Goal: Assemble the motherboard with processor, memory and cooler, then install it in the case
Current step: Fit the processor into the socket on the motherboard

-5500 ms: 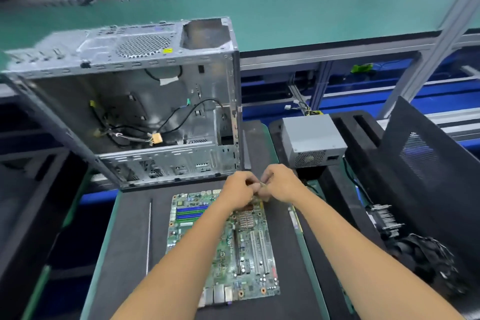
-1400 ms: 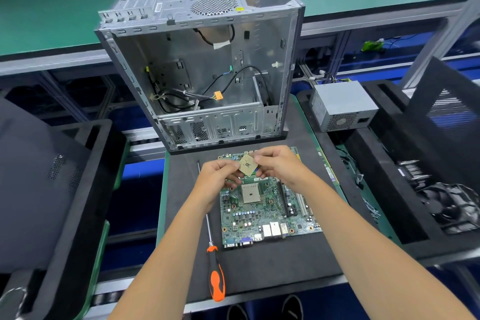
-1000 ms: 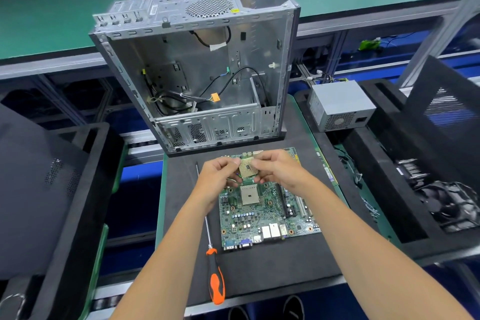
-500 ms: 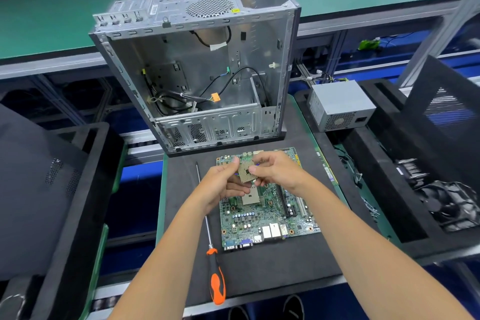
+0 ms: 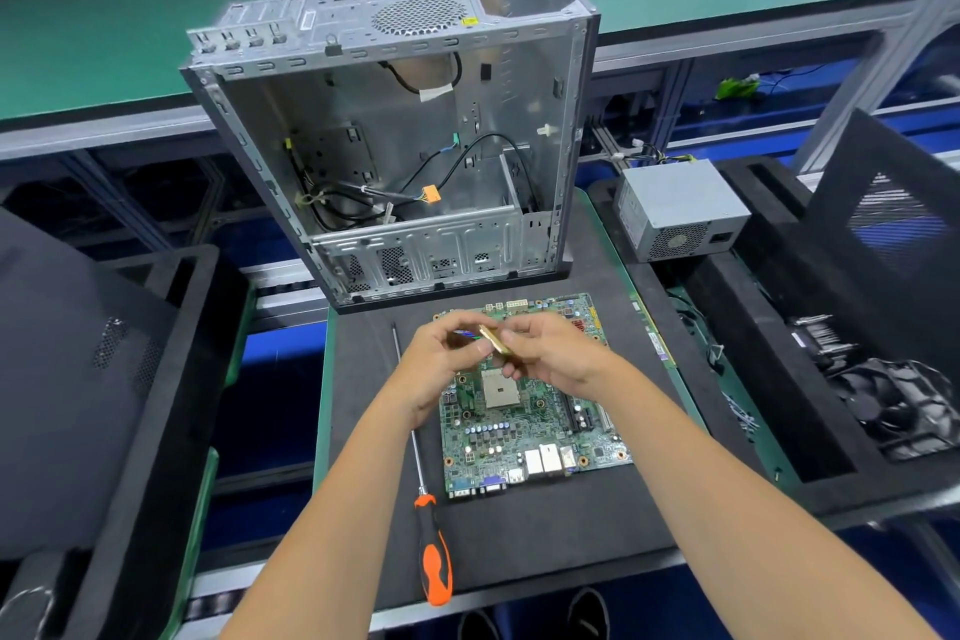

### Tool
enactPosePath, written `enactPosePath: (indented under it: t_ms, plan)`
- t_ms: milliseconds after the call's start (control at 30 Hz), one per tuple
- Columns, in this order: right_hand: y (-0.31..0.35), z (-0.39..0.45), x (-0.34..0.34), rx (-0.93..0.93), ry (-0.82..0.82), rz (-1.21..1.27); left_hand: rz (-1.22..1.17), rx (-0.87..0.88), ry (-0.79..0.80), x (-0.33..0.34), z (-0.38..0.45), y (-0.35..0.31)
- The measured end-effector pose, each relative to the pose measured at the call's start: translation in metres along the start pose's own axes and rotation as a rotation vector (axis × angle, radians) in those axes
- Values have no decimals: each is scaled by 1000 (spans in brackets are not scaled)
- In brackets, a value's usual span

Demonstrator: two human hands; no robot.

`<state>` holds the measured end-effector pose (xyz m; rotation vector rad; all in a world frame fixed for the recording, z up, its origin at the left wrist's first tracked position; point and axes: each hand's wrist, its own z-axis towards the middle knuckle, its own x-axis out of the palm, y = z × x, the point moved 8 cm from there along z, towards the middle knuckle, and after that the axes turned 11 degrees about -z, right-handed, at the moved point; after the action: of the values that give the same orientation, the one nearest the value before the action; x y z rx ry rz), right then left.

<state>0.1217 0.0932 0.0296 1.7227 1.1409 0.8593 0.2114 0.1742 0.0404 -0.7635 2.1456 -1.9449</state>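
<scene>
Dark matting covers the bench (image 5: pixel 519 546), with a green conveyor running behind it. An open metal case (image 5: pixel 395 146) is stood at the far edge, and the motherboard (image 5: pixel 530 411) is laid flat just in front of it, near the middle of the bench. A small processor (image 5: pixel 493 340) is held above the board's far half, tilted on edge, with the empty socket (image 5: pixel 500 388) seen just below it. It is pinched between the left hand (image 5: pixel 441 359) and the right hand (image 5: pixel 556 359), the fingertips of both closed on its rim. An orange-handled screwdriver (image 5: pixel 434 546) is laid along the board's left side, towards the near edge.

The processor is judged to be light, stiff and fragile, and slippery enough to twist in a loose grip. It is best taken by its outer edges only, the gold underside left untouched, and lowered level into the socket without force.
</scene>
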Motion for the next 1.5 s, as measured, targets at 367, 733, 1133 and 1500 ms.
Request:
enactPosePath:
  t_ms: [367,733,1133,1500]
  plan:
    - [5,-1,-20,-38,-175,-226,-8,-155,-93,-1,-2,25]
    - [15,5,-17,-113,-222,-541,43,-188,-109,-7,-4,26]
    - [-1,6,-11,-174,-157,-1140,57,-352,-323,-25,-9,54]
    - [-11,-8,6,-331,-197,-1494,122,-498,-320,-19,-13,66]
